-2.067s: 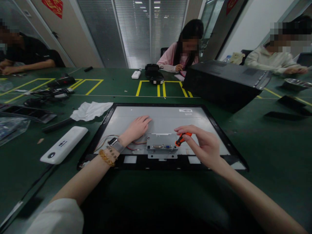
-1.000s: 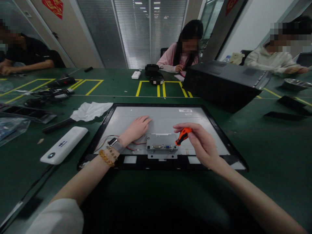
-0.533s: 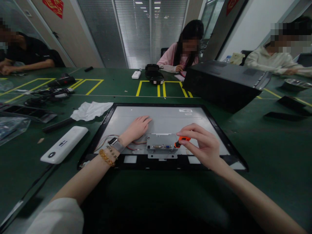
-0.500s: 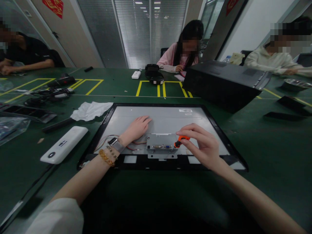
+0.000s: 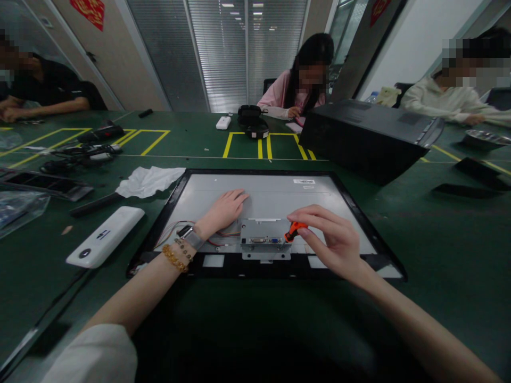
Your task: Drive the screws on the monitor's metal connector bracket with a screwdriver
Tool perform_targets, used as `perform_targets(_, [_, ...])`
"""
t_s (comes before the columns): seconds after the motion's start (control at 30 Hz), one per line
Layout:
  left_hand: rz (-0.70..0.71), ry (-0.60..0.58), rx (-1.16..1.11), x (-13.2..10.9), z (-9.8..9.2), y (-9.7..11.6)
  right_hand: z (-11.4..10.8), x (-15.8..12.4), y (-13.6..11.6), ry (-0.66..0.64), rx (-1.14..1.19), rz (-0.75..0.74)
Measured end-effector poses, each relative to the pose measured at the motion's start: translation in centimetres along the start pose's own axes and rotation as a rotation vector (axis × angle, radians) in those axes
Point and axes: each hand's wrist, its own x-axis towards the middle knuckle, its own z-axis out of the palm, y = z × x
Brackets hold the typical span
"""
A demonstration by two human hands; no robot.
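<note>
An opened monitor panel [image 5: 275, 186] with a black frame lies back side up on the green table. Near its front edge sits a metal box [image 5: 263, 229] with video ports on its near side. My right hand [image 5: 333, 239] pinches the orange and black handle of a screwdriver [image 5: 294, 232], whose lower end is at the right end of the ports; its tip is too small to make out. Flat on the panel, left of the box, rests my left hand [image 5: 225, 211], fingers extended and holding nothing. Thin cables [image 5: 179, 223] run beside and under its wrist.
Left of the panel are a white power bank [image 5: 106, 236], a crumpled tissue [image 5: 149, 182] and black cables [image 5: 75, 157]. A large black case [image 5: 371, 138] stands behind to the right, near a metal bowl [image 5: 485, 139]. Three people sit across the table.
The fingers of my right hand have shifted slightly around the screwdriver handle, which is turned and tilted a little differently. My left hand stays in place.
</note>
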Motion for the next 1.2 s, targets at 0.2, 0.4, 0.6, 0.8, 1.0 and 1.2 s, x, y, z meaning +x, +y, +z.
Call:
perform_targets(0.2, [-0.006, -0.002, -0.007, 0.04, 0.03, -0.03, -0.03, 0.01, 0.32, -0.011, 0.028, -0.018])
perform_targets(0.4, [-0.011, -0.011, -0.028, 0.01, -0.12, 0.06, 0.07, 0.08, 0.36, 0.038, 0.066, -0.014])
perform_targets(0.6, [-0.002, 0.01, -0.012, -0.05, -0.12, 0.09, 0.13, 0.14, -0.21, -0.003, 0.072, 0.115])
perform_targets(0.8, [-0.001, -0.008, -0.007, -0.03, -0.02, 0.0, -0.05, 0.09, 0.01, -0.067, 0.036, 0.09])
perform_targets(1.0, [-0.003, -0.01, 0.005, -0.01, -0.16, 0.08, -0.02, 0.02, 0.36, 0.017, -0.085, 0.025])
perform_targets(1.2, [-0.012, -0.017, -0.025, -0.01, -0.35, 0.18, 0.11, 0.03, 0.1, 0.004, 0.014, 0.088])
